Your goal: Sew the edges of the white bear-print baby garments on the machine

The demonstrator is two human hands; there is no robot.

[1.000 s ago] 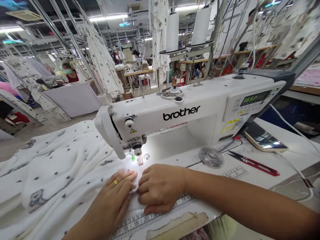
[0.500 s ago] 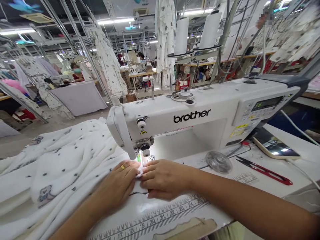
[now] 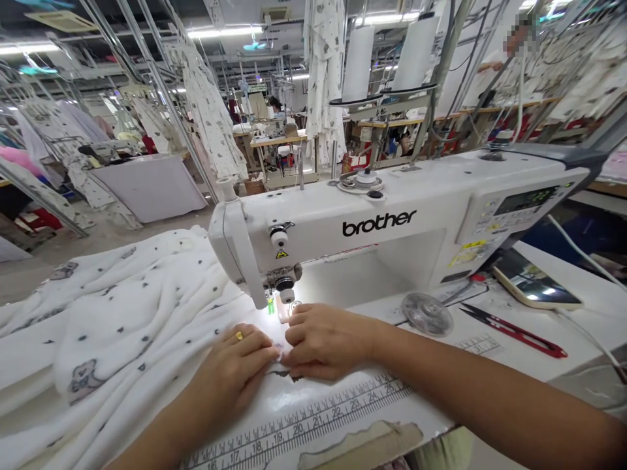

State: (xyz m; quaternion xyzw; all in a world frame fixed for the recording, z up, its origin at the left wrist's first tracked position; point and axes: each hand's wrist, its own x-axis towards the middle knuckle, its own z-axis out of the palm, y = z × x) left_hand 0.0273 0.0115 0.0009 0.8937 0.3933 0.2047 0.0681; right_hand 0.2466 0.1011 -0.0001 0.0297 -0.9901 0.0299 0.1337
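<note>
The left hand (image 3: 234,363) is pinching the cloth (image 3: 161,307). The right hand (image 3: 326,341) is touching it too; I can't tell if it's gripping. The machine (image 3: 313,225) is standing just past both.

Soft-looking matt cloth (image 3: 117,313) lies toward the left edge of the smooth, glossy table (image 3: 274,401); the sewing machine (image 3: 313,228) has satin sheen.

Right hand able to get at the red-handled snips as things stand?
Probably yes. The red-handled snips lie uncovered beside the right forearm. The right hand would have to leave the white cloth and pass the low transparent disc, which looks easy to skirt.
</note>
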